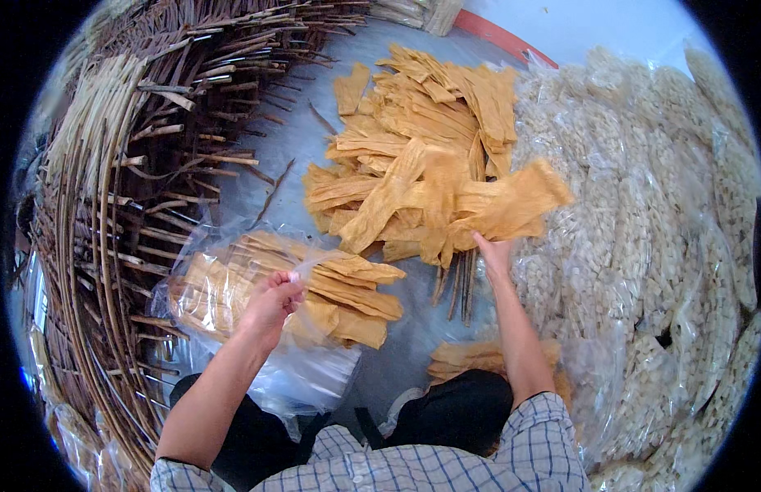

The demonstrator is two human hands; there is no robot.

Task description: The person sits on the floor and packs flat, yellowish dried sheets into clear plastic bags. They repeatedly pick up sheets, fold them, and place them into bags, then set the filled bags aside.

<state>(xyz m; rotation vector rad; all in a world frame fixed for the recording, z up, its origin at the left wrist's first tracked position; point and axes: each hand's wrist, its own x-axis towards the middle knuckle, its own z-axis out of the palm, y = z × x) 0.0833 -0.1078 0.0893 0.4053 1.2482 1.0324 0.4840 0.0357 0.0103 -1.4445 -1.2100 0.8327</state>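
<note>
My left hand (274,306) pinches the rim of a clear plastic bag (189,307), which lies at the left with flat yellow-tan dried sheets (355,292) in it, their ends sticking out on the right. My right hand (495,255) grips the lower edge of one or more wide yellow-tan sheets (509,200), slightly blurred. These lie over or just above a large loose pile of like sheets (411,117); which of the two I cannot tell. The fingers of my right hand are largely hidden beneath the sheet.
Bundles of dark stems (232,111) line the left side. Clear bags of pale cut pieces (626,215) are stacked along the right. Thin brown sticks (463,286) poke out under the pile. More sheets (472,357) lie beside my right knee, and flat plastic bags (309,375) lie before my left knee.
</note>
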